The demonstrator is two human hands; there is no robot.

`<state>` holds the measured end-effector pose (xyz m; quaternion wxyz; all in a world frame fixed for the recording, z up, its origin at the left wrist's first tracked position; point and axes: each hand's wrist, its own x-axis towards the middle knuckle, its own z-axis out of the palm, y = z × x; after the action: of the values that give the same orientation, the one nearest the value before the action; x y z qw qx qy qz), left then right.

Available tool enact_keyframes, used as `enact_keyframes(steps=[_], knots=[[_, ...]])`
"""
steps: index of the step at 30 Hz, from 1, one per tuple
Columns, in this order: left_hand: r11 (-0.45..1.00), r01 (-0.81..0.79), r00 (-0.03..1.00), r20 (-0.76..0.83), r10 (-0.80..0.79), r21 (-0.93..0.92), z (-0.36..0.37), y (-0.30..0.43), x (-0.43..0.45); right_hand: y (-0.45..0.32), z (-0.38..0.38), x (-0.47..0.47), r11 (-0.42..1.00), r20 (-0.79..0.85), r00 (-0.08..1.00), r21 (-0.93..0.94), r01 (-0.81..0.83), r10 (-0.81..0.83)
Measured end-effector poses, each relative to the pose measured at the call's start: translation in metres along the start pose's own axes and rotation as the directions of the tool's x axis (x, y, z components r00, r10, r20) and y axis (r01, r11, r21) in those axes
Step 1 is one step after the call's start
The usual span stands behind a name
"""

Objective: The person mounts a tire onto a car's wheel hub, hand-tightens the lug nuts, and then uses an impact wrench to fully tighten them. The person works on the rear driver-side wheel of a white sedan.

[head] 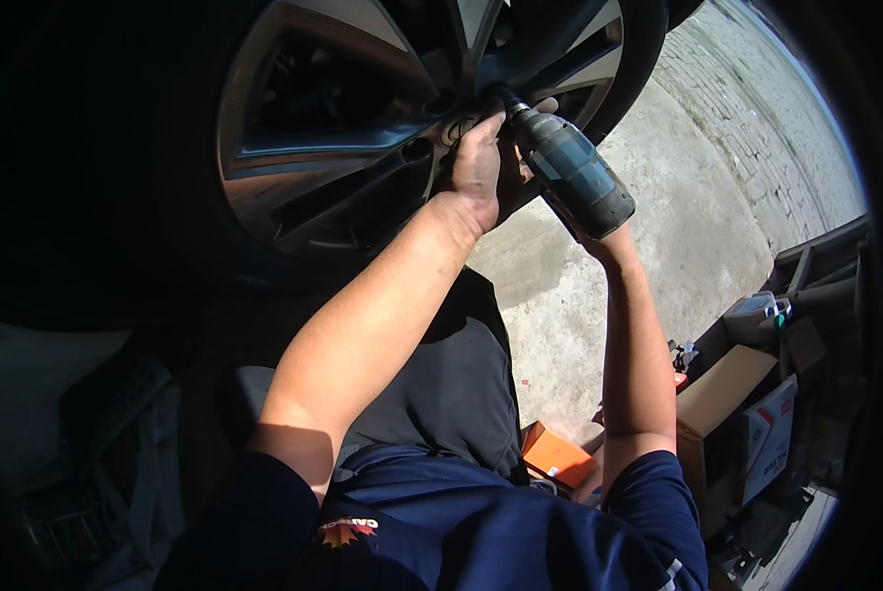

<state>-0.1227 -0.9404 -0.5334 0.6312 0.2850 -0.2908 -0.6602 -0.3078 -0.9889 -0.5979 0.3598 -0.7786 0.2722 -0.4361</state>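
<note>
A cordless impact wrench [578,170], dark with blue-grey panels, points into the hub area of an alloy car wheel [331,159]. Its grip is hidden beneath its body, where my right hand [552,144] is wrapped around it, mostly out of sight. At the tool's nose a dark socket [504,94] reaches among the wheel's spokes; whether it sits on a lug nut cannot be told. My left hand [478,159] is raised beside the socket and the wheel centre, its fingertips near the socket. Whether those fingers hold anything is hidden.
A black tyre [116,185] fills the upper left. Concrete floor [678,192] lies right of the wheel. An orange box [557,454] is on the floor near my right elbow. Cardboard boxes [730,388] and a plastic container [752,306] stand at the right by a dark rack.
</note>
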Motion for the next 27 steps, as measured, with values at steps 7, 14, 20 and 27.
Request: enact_keyframes(steps=[7, 14, 20, 27], knots=[[1.0, 0.001, 1.0, -0.022, -0.002, -0.021, 0.007, 0.001, 0.002, 0.018, 0.001, -0.003, 0.985, -0.052, 0.987, -0.091, 0.145, -0.15], [0.99, -0.041, 0.999, 0.0, 0.041, -0.131, 0.004, -0.011, -0.01, -0.001, -0.025, -0.007, 0.997, 0.05, 0.999, -0.075, 0.009, -0.005], [0.996, -0.013, 0.999, -0.051, 0.008, -0.09, -0.01, -0.02, -0.089, -0.024, 0.009, -0.063, 0.99, 0.059, 0.997, -0.132, -0.041, 0.049], [0.998, 0.014, 0.988, -0.15, -0.023, -0.059, -0.042, 0.01, -0.096, -0.038, 0.071, -0.051, 0.994, 0.086, 0.996, -0.114, 0.0, 0.01]])
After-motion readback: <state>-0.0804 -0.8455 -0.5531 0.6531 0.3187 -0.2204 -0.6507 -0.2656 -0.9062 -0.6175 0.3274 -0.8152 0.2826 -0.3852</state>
